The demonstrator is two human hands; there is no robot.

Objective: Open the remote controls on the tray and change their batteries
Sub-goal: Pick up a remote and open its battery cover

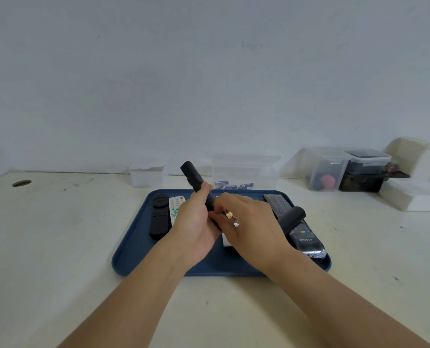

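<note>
While the left hand (192,217) grips a black remote (196,182) above the blue tray (131,249), the right hand (249,222) pinches its lower end, fingers curled.

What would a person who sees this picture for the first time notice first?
First, the two hands in the middle: the left hand grips a slim black remote raised above the blue tray, and the right hand works at its lower end. Next, the other remotes lying on the tray, a black one at its left and a long dark one at its right. Behind the tray, loose batteries lie on the table.
</note>
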